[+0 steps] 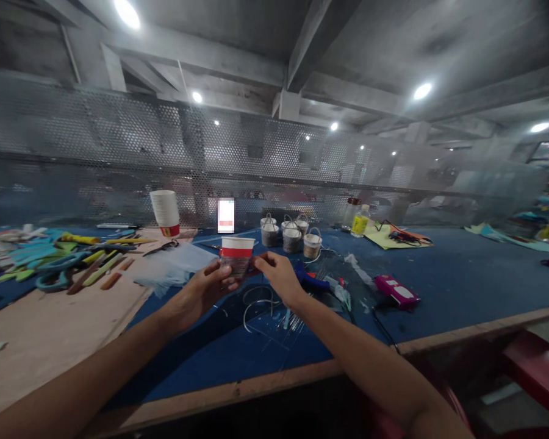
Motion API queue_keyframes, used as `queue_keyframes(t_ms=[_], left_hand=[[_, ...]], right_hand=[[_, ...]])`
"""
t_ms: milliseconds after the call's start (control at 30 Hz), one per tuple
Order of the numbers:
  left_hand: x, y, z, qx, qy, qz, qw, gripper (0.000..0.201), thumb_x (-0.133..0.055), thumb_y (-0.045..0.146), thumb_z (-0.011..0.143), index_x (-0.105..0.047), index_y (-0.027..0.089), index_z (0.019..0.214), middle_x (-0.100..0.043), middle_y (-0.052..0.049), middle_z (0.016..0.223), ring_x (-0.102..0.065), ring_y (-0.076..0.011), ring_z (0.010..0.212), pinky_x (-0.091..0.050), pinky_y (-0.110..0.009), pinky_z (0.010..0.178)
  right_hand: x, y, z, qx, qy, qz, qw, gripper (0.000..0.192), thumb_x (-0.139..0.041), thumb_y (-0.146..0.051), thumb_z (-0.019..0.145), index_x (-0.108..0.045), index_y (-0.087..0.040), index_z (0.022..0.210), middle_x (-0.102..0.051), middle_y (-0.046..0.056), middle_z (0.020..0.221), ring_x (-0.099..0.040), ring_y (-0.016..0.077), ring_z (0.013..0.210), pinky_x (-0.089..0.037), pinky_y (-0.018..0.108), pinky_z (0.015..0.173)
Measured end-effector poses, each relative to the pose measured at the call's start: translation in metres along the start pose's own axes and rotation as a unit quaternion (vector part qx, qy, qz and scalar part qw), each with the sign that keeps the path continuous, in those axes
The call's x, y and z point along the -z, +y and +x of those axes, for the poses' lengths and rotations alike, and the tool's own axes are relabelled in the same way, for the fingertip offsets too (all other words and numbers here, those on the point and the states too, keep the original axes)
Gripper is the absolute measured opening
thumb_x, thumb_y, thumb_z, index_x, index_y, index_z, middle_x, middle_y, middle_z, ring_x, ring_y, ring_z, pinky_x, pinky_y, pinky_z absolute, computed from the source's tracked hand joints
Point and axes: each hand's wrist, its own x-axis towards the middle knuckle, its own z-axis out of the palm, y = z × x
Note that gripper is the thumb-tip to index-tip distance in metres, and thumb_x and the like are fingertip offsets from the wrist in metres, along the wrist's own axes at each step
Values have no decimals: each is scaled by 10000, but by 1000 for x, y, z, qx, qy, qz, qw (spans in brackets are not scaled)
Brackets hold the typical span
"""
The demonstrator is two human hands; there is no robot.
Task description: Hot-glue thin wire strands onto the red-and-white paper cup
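My left hand (210,283) is closed around a paper cup (236,249), held upright above the table. The cup has a white rim and a red band, and its lower part looks wound with grey-brown cord. Close to the cup's right side, my right hand (277,271) pinches its fingertips together; what is between them is too small to make out. Below the hands lies a curl of thin white cord (246,320). Just right of my right hand a blue glue gun (313,280) rests on the table, partly hidden by that hand.
Several small cord-wrapped cups with handles (291,239) stand behind. At left are a stack of paper cups (165,210), scissors (57,271) and glue sticks (104,269). Right of centre lie a magenta box (396,291) with a cable, and a yellow-labelled bottle (360,222). A mesh screen (251,140) rises behind.
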Motion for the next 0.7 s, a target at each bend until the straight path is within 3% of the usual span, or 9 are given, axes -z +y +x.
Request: queue_keyframes(t_ms=[200, 400, 600, 700], left_hand=[[6, -3, 4, -6, 9, 44, 999, 353, -836, 357, 822, -791, 212, 1141, -783, -113, 1248, -687, -293, 1204, -550, -371, 977], [10, -9, 10, -47, 82, 30, 995, 341, -912, 227, 715, -778, 200, 1027, -805, -65, 1132, -747, -218, 1014, -592, -305, 892], [7, -13, 9, -57, 56, 73, 994, 374, -908, 275, 719, -788, 193, 1064, -805, -124, 1182, -742, -282, 1095, -562, -366, 965], [9, -16, 10, -65, 74, 112, 989, 426, -925, 279, 691, -779, 207, 1085, -811, -123, 1158, -742, -304, 1103, -553, -399, 981]], right_hand=[[-2, -2, -1, -17, -15, 39, 999, 214, -652, -352, 895, -677, -181, 769, -739, 21, 753, -724, 195, 759, -540, 295, 770], [1, -5, -1, 6, -8, -3, 1000, 218, -645, -338, 916, -657, -202, 746, -737, 9, 756, -724, 187, 758, -544, 287, 770], [-2, -7, -8, 43, -5, -90, 995, 223, -645, -373, 947, -683, -215, 795, -738, 5, 791, -700, 183, 788, -519, 287, 793], [-3, -8, -11, 57, -12, -104, 993, 226, -639, -374, 959, -696, -216, 808, -745, 13, 815, -694, 185, 798, -512, 290, 802]])
